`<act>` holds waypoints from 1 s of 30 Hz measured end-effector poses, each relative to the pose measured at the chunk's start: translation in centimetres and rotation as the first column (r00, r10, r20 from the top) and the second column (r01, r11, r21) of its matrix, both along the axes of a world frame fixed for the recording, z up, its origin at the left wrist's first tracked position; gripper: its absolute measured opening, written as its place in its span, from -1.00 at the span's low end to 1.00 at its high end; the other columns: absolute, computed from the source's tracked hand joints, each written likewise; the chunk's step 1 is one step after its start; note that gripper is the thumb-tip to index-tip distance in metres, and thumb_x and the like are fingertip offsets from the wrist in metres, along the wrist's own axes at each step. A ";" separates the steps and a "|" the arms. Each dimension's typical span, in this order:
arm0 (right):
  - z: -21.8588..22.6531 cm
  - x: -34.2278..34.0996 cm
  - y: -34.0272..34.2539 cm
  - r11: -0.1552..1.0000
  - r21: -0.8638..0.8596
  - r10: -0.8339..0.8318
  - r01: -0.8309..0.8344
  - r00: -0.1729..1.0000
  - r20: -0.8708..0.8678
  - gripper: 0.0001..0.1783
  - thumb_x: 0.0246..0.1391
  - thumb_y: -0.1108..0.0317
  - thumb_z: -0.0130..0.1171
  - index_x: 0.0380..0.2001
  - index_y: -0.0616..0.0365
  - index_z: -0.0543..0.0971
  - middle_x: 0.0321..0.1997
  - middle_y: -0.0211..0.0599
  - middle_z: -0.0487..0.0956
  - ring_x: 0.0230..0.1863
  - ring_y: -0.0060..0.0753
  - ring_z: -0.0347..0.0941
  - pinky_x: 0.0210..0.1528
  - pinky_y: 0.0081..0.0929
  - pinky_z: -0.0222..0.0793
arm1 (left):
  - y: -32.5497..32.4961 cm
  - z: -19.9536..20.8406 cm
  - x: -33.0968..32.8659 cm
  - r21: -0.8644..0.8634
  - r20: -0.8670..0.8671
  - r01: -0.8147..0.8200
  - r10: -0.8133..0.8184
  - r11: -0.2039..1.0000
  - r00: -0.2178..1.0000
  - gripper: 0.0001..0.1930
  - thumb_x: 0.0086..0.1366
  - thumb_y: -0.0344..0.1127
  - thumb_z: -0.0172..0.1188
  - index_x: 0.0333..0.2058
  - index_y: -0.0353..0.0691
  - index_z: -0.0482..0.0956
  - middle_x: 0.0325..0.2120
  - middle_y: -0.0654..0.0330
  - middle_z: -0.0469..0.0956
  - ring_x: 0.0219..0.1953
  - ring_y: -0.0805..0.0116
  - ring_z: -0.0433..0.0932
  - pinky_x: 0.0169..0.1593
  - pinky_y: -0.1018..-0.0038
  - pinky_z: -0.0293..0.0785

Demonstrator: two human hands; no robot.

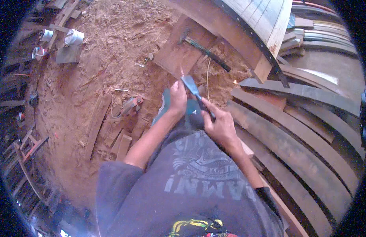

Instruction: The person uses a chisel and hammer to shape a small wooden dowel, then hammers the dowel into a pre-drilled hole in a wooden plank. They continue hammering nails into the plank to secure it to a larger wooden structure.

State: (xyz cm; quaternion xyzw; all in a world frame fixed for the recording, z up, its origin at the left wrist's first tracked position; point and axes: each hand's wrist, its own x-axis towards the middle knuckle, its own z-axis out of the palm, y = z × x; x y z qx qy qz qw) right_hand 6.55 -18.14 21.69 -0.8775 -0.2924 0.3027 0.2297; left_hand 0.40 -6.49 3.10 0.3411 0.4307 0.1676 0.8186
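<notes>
My left hand (177, 97) is closed, thumb up, around a thin pale stick (181, 71), whose pointed tip sticks out above the fist. In my right hand (219, 121) I grip the dark handle of a short broad-bladed tool (189, 84) with a blue-grey blade. The blade slants up and to the left, its wide end right beside the stick; whether they touch, I cannot tell. Both hands are in front of my body, above my lap.
Beyond my hands, a dark narrow bar (208, 54) lies across a brown board (171, 55). A wooden hull (246, 35) curves overhead at the upper right. Long curved planks (293, 138) lie on the right. A power tool (131, 106) and white buckets (74, 37) stand leftward on shavings.
</notes>
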 end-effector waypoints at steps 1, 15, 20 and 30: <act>0.9 -0.6 -0.4 1.000 -0.020 -0.004 0.004 1.000 -0.018 -0.55 0.24 0.28 0.23 0.19 0.00 0.64 -0.17 0.24 0.69 -0.15 0.28 0.67 -0.01 0.04 0.57 | -0.2 0.3 0.3 -0.020 -0.030 -0.015 0.015 1.000 0.999 -0.64 0.67 -0.11 -0.17 -0.23 -0.14 0.52 -0.48 0.36 0.51 -0.49 0.54 0.50 -0.39 0.47 0.51; -2.2 1.4 3.1 0.999 -0.037 -0.014 0.014 1.000 0.019 -0.54 0.26 0.29 0.24 0.21 0.11 0.63 -0.01 0.20 0.69 0.04 0.26 0.64 0.15 -0.04 0.54 | 0.7 0.1 0.9 0.020 -0.002 0.001 -0.001 1.000 1.000 -0.65 0.66 -0.11 -0.14 -0.33 -0.10 0.44 -0.55 0.42 0.36 -0.53 0.57 0.35 -0.44 0.49 0.37; -1.0 1.0 1.4 0.998 -0.059 -0.006 0.005 1.000 -0.008 -0.53 0.24 0.29 0.25 0.21 0.06 0.63 -0.05 0.23 0.68 0.03 0.24 0.65 0.12 -0.03 0.54 | 0.4 -0.1 0.0 -0.156 0.066 0.009 0.001 0.988 0.998 -0.66 0.67 -0.08 -0.10 -0.31 -0.10 0.43 -0.53 0.39 0.37 -0.53 0.55 0.34 -0.43 0.48 0.37; -1.8 0.0 0.2 0.998 -0.043 0.045 -0.041 0.994 0.101 -0.52 0.19 0.32 0.28 0.20 0.00 0.65 -0.13 0.21 0.70 -0.07 0.23 0.68 0.03 0.00 0.58 | 0.4 -0.1 0.5 -0.215 0.128 -0.075 0.105 0.974 0.986 -0.69 0.66 -0.08 -0.09 -0.28 -0.07 0.45 -0.54 0.42 0.34 -0.55 0.55 0.33 -0.43 0.48 0.40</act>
